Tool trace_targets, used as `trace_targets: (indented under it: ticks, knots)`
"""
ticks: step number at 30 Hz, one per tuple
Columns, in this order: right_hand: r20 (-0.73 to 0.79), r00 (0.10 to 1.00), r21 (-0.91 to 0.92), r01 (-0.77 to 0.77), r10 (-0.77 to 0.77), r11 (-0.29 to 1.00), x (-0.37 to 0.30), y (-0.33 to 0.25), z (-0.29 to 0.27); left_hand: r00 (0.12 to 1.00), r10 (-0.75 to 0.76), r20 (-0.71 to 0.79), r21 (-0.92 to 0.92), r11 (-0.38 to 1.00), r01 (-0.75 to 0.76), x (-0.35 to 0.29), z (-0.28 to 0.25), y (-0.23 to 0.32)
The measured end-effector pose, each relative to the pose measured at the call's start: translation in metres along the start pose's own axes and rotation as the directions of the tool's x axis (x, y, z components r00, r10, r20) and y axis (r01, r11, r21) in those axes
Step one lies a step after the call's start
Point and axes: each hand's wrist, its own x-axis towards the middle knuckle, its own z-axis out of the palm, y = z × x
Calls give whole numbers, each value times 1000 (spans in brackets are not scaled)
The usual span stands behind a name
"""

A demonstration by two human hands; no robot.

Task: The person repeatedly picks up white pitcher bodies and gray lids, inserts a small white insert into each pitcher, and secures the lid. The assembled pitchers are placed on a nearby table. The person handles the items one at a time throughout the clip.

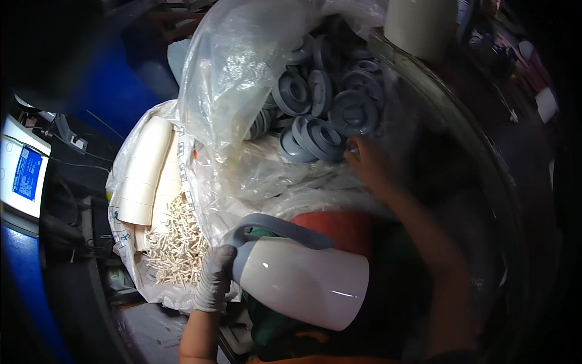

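Note:
My left hand (216,274), in a pale knitted glove, is closed on the grey collar end of a white jug (306,282). The jug lies tilted across my lap, its grey handle (276,224) uppermost and its wide white end to the right. Farther off, my bare right hand (364,159) reaches to the near edge of a heap of grey round lids (353,113) in a clear plastic bag (233,79). Its fingertips are pinched beside the nearest lid; a small pale spot shows at them, too small to name.
Left of the bag, a white woven sack (129,255) holds small white pegs (177,246) and a long off-white stack (144,176). A lit screen (27,173) stands at far left. A white cylinder (421,27) rests on a curved ledge (418,67). Something red (341,225) shows behind the jug.

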Motion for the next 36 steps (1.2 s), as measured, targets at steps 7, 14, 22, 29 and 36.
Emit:
trace_targets:
  ticks: [7,14,22,29,36]
  knots:
    - [-190,909,-753,107,-371,649,120,93,71,971,3,-240,-290,954,-74,6,-37,-21]
    - [-228,969,-303,22,-95,953,104,68,16,941,-11,-338,-402,906,-133,17,-47,-25]
    - [-143,875,294,484,-462,824,-94,-58,-47,948,-14,-319,-473,869,-147,29,-45,-42]
    - [-178,905,387,425,-386,819,-140,-59,-45,971,-40,-234,-493,866,-83,8,-24,-36]
    - [-270,780,292,625,-565,724,-165,-59,-62,966,-65,-249,-379,925,-35,-3,-25,-48]
